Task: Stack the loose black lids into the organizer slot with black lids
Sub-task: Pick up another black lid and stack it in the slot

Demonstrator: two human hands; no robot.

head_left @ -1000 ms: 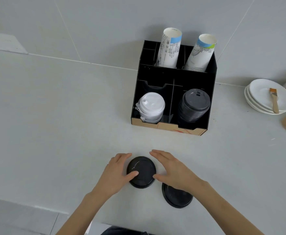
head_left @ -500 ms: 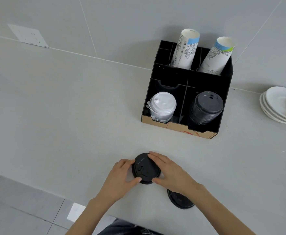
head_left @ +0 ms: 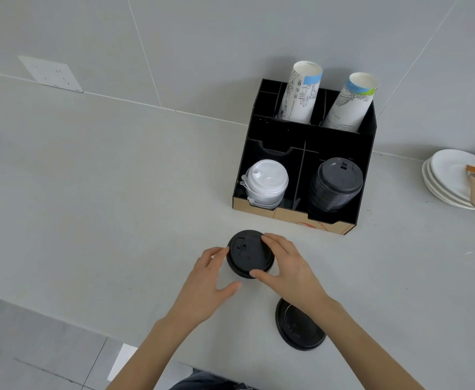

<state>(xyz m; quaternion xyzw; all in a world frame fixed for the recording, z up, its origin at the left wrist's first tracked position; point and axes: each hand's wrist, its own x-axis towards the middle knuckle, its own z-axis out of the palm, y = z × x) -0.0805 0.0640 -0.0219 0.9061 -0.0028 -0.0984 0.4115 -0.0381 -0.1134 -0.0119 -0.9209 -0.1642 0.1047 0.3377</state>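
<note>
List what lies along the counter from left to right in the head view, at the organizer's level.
White wall socket plate → stack of white plastic lids → stack of black plastic lids → stack of white plates → wooden-handled brush.

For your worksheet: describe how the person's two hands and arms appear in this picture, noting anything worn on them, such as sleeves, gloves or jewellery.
Both the left hand and the right hand are bare: no gloves, and no rings, watch or bracelet show. Both forearms are uncovered as far as the picture's bottom edge, so no sleeves are visible. The fingernails look short and unpainted.
</note>
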